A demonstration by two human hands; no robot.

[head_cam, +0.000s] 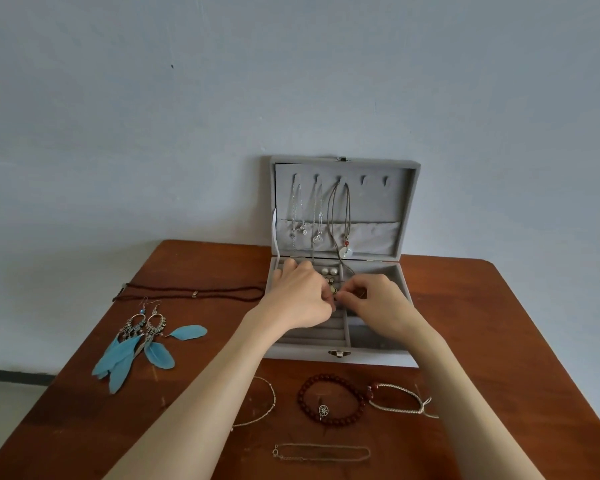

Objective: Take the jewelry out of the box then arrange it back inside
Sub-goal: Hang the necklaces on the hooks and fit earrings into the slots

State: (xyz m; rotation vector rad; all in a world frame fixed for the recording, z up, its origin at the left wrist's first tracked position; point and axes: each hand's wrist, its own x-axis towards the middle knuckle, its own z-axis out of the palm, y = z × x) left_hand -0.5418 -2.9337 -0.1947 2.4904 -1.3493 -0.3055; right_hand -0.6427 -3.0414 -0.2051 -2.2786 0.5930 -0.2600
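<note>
Both your hands are over the open jewelry box [340,355], meeting above its middle compartments. Your left hand [300,296] and right hand [378,299] have their fingertips curled together on something small between them, probably an earring, though the piece itself is too tiny and hidden to name. Treat both as pinching that small item.

Just beyond your fingertips sit two pearl studs [329,271] in a far compartment, and above them three necklaces [342,220] hang from the lid's hooks. To the left of your left hand lie the feather earrings [142,344] and a dark bead strand [194,293] on the table [499,341]. Nearer you than both wrists are a red bead bracelet [329,403], a braided bracelet [400,400], a thin chain [321,452], and another fine chain [267,403] partly under your left forearm.

The risks from here:
- The small piece could slip from so light a pinch and drop into the ring rolls below your palms, where it would be hard to find
- Your knuckles are close to the cord pendant [347,251]; lifting carelessly could snag its cord and pull it off the hook
- Dragging your left forearm back could sweep the fine chain off the table
</note>
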